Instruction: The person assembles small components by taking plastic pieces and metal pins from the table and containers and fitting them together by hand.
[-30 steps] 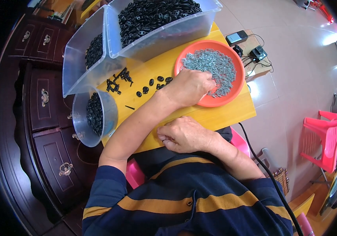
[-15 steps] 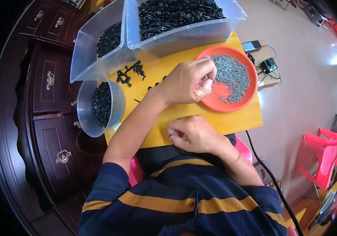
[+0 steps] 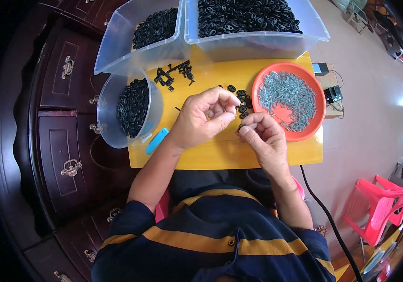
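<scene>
My left hand (image 3: 205,114) is raised over the yellow table, thumb and forefinger nearly meeting; whatever sits at their tips is too small to make out. Close by, my right hand (image 3: 267,140) pinches a small dark oval piece (image 3: 240,127) between thumb and forefinger, its other fingers curled. Just beyond the fingertips lies a loose group of small black oval plastic pieces (image 3: 241,93), some with two holes. An orange round tray (image 3: 321,101) to the right holds many small silvery metal pins or screws (image 3: 288,91).
Two clear bins (image 3: 258,44) of black pieces stand at the back; a clear round tub (image 3: 154,105) of them is at left. Black plastic scraps (image 3: 175,75) and a blue flat-handled tool (image 3: 157,141) lie on the yellow table (image 3: 211,157). Dark drawers (image 3: 65,70) flank the left side.
My left hand has come away from the orange tray, moving left and nearer. My right hand has lifted from the table's near edge and reached forward. The blue tool and black ovals are now uncovered.
</scene>
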A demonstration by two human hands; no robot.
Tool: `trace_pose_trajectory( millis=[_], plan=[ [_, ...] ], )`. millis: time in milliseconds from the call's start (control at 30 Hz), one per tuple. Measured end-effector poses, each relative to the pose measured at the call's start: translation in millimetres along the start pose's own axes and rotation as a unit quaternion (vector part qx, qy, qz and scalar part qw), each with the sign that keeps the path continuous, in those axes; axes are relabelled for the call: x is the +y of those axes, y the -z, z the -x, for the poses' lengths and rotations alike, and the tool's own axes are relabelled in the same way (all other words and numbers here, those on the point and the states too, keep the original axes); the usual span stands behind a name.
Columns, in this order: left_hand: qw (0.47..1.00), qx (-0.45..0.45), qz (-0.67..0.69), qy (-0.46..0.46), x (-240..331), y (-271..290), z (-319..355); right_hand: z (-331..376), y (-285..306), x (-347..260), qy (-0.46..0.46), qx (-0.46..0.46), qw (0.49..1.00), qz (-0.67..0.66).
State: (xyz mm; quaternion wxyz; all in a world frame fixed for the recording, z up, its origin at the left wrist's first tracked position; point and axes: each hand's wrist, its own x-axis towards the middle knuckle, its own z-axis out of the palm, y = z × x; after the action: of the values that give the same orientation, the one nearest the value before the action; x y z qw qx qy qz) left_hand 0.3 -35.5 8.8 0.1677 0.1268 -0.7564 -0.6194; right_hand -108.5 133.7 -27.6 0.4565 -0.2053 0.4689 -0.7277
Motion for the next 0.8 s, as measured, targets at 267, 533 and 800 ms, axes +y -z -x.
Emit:
trace_pose_trajectory(
  millis=[267, 533, 800],
  plan=[
    [0.998, 0.013, -0.057, -0.007, 2, -14, 10, -1, -1, 0, 0.006, 0.038, 0.999, -0.015],
    [0.994, 0.016, -0.104, -0.033, 6, -16, 6, 0, 0, 0, 0.006, 0.041, 0.999, 0.013],
    [0.990, -0.005, -0.139, -0.003, 15, -12, 5, 0, -1, 0, 0.010, 0.047, 0.999, 0.024]
  ],
)
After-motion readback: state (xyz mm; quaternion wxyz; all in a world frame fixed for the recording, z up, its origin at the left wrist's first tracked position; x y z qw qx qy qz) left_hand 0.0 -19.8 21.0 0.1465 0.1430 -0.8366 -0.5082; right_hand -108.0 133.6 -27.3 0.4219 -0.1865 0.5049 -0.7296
